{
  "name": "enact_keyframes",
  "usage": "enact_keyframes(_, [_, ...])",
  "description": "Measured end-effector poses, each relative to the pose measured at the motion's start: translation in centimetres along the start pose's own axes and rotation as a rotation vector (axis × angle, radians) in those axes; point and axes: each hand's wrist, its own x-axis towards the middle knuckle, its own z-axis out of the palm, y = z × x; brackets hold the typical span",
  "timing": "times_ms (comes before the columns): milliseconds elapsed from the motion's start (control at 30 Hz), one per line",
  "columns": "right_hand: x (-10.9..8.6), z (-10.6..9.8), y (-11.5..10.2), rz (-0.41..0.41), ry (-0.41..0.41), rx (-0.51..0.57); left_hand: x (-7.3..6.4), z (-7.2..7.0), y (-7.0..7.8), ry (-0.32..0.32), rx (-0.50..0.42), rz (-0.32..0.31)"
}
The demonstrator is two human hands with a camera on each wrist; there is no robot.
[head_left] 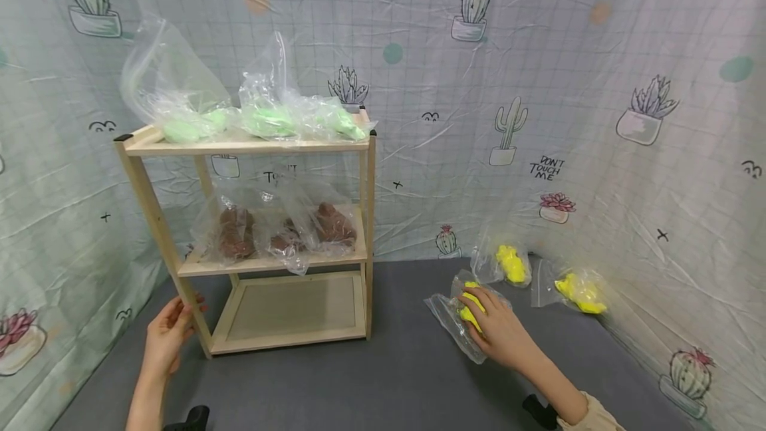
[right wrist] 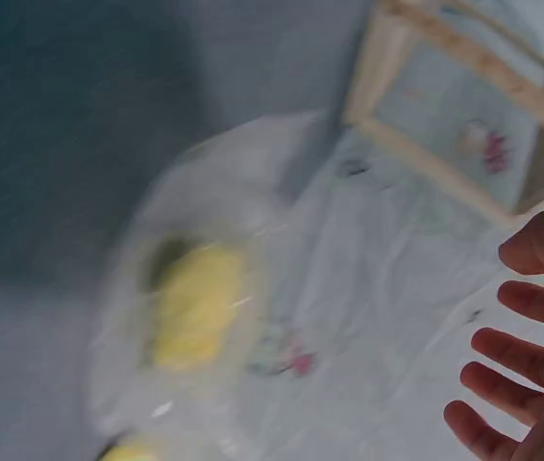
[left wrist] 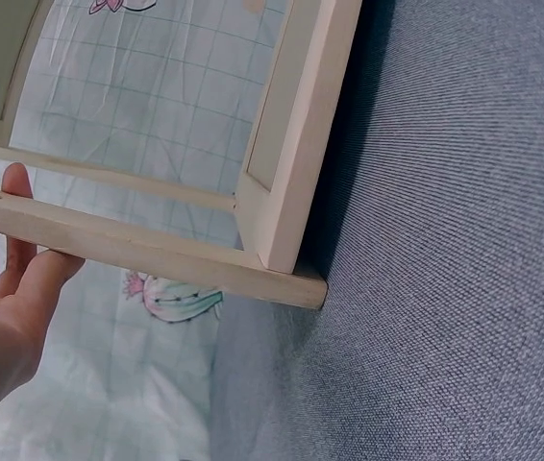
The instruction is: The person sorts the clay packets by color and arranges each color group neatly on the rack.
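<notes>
My left hand (head_left: 164, 338) holds the front left post (head_left: 154, 215) of a small wooden shelf rack. In the left wrist view its fingers pass behind that post (left wrist: 147, 248), with the thumb along the lower side. Over on the right, my right hand (head_left: 499, 328) overlaps a clear plastic bag (head_left: 450, 318) with a yellow lump (head_left: 471, 308) inside. The right wrist view is blurred; there the right hand (right wrist: 541, 355) has its fingers spread with nothing between them, and a bagged yellow lump (right wrist: 200, 307) appears apart from it.
Two more clear bags with yellow lumps (head_left: 511, 263) (head_left: 580, 292) lie near the back wall. Bagged pale green lumps (head_left: 272, 122) fill the top shelf, and bagged brown lumps (head_left: 236, 233) stand on the middle one. The bottom shelf (head_left: 293, 311) sits low over the grey table (head_left: 407, 378).
</notes>
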Motion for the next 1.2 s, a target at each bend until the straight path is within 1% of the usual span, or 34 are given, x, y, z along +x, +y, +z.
enact_keyframes(100, [-1.2,0.7,1.3,0.021,-0.074,-0.076,-0.1,0.2,0.2,0.014,0.038,-0.014])
enact_keyframes(167, [-1.9,1.2,2.1,0.023,-0.107,-0.109,-0.1,0.3,0.3,0.019,0.068,-0.025])
enact_keyframes(267, [-2.6,1.9,3.2,0.017,-0.125,-0.118,-0.2,0.2,0.5,0.005,0.093,-0.03])
enact_keyframes(367, [-3.1,2.5,4.2,0.005,-0.121,-0.091,-0.2,0.1,0.8,-0.039,0.087,-0.028])
enact_keyframes(467, [-3.3,3.0,5.0,-0.018,-0.118,-0.079,-0.2,-0.2,0.9,-0.069,0.098,-0.036])
enact_keyframes(533, [-3.3,3.4,5.5,-0.028,-0.13,-0.073,-0.1,-0.3,0.8,-0.07,0.105,-0.045])
enact_keyframes(567, [-3.3,3.6,5.7,-0.031,-0.142,-0.072,0.0,-0.3,0.7,-0.061,0.1,-0.05])
enact_keyframes(767, [-3.3,4.9,6.6,-0.019,-0.248,-0.023,0.0,-0.4,0.5,-0.061,0.101,-0.061])
enact_keyframes(900, [-3.3,5.6,7.0,-0.045,-0.266,-0.01,0.0,-0.4,0.4,-0.056,0.142,-0.081])
enact_keyframes(1000, [-3.3,6.2,7.4,-0.069,-0.277,-0.021,0.1,-0.4,0.3,-0.05,0.169,-0.089])
enact_keyframes(1100, [-3.1,6.6,7.5,-0.088,-0.295,-0.027,0.0,-0.5,0.4,-0.053,0.167,-0.083])
enact_keyframes(1200, [-2.8,6.8,7.5,-0.093,-0.31,-0.016,0.0,-0.5,0.5,-0.053,0.144,-0.076])
